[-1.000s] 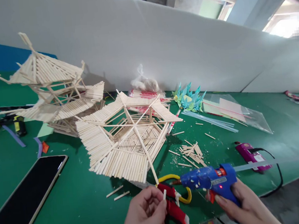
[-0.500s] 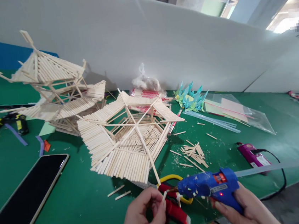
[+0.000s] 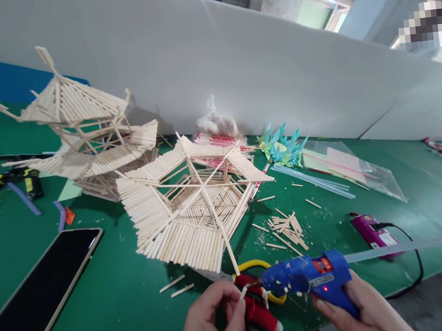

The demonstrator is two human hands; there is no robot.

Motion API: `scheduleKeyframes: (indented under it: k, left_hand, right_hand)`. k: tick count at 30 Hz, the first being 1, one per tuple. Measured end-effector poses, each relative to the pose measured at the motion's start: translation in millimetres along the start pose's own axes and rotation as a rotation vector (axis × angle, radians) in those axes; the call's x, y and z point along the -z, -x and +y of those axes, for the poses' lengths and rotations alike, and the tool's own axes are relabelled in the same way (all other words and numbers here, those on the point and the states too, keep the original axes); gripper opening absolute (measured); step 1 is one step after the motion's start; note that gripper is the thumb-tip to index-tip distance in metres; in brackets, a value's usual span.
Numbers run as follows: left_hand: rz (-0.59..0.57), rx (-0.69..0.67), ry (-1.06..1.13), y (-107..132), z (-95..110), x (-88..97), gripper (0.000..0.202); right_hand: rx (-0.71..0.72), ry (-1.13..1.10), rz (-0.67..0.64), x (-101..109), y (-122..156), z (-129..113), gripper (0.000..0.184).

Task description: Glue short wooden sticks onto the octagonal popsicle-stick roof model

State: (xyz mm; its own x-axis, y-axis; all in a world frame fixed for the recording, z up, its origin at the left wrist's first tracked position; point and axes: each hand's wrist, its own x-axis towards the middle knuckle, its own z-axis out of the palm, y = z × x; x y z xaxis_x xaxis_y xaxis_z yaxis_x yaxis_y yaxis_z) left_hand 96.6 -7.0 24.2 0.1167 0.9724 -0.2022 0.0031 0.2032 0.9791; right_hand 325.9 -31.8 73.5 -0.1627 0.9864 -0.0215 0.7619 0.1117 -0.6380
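My left hand pinches a short wooden stick at the bottom centre. My right hand grips a blue hot glue gun, whose nozzle touches the tip of that stick. A clear glue rod sticks out of the gun's back to the right. Under my hands lie red and yellow pliers. Just beyond them rests a hexagonal roof of wooden sticks, tilted towards me. A taller stick pagoda stands behind it on the left.
A black phone lies at the left on the green table. Loose sticks are scattered right of the roof. A purple device with a black cable, a plastic bag, paper cranes and a white partition stand behind.
The glue gun has moved left and slightly down until its nozzle meets the stick in my left hand. The view has shifted a little; the models have not moved.
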Motion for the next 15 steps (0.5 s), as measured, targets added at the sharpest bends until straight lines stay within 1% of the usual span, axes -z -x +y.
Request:
scheduleKeyframes:
  k: [3, 5, 7, 9, 12, 13, 15]
  left_hand:
    - [-0.002, 0.015, 0.011, 0.3, 1.8, 1.4, 0.014]
    - [-0.012, 0.039, 0.034, 0.3, 3.7, 2.1, 0.014]
    - [-0.018, 0.075, 0.068, -0.1, 5.4, 2.6, 0.015]
    - [-0.019, 0.125, 0.124, -1.0, 5.7, 3.1, 0.015]
    - [-0.039, 0.213, 0.239, -2.7, 2.3, 4.3, 0.017]
    - [-0.050, 0.242, 0.278, -3.3, 0.6, 5.0, 0.019]
    - [-0.080, 0.301, 0.349, -4.1, -2.2, 6.9, 0.024]
  right_hand:
    - [0.006, -0.032, 0.010, -0.6, -1.7, -3.6, 0.028]
    - [-0.002, -0.059, 0.023, -1.4, -1.9, -5.3, 0.026]
    - [-0.027, -0.113, 0.053, -2.2, -1.6, -4.8, 0.023]
    - [-0.084, -0.210, 0.102, -2.5, -2.5, -0.7, 0.023]
    - [-0.256, -0.306, 0.192, -0.2, -11.0, 14.8, 0.023]
    - [-0.306, -0.291, 0.219, 1.3, -16.4, 22.9, 0.021]
    - [-0.330, -0.204, 0.260, 4.1, -30.5, 43.1, 0.021]
